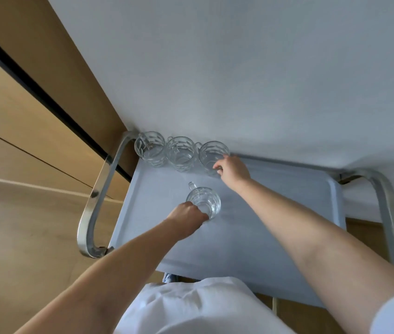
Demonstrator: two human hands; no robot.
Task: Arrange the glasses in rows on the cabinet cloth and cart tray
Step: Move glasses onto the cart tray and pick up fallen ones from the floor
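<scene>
Nearest the camera is the person's pale top [191, 307], and both bare forearms reach out from it over the cart tray [275, 213].

The left hand [186, 213] is the nearer one. It grips a handled glass [204, 201] standing upright at about the middle of the tray, with its fingers curled round the near side of the wall. The glass's handle points away toward the tray's far left corner, on the side opposite the fingers.

Farther on, three more glasses stand in a line along the tray's far edge, close together or touching. The first glass [149, 148] is at the far left corner beside the chrome handle [95, 196], the second glass [181, 153] is next to it, and the third glass [213, 156] ends the line. The right hand [233, 168] holds this third glass at its near right side, with its fingers bent over the rim (how firm the pinch is cannot be told).

What the coming move seems to turn on is this: the held glass lies nearer than the row, roughly below its second and third glasses. The free stretch of the far edge runs off to the right, past the right hand. To extend the row, the left hand would probably have to carry the glass away and rightward across that arm. Starting a second line nearer would avoid the crossing.

Beyond the tray's far edge lies the cabinet cloth [239, 68]. No glasses show on the visible part of it.
</scene>
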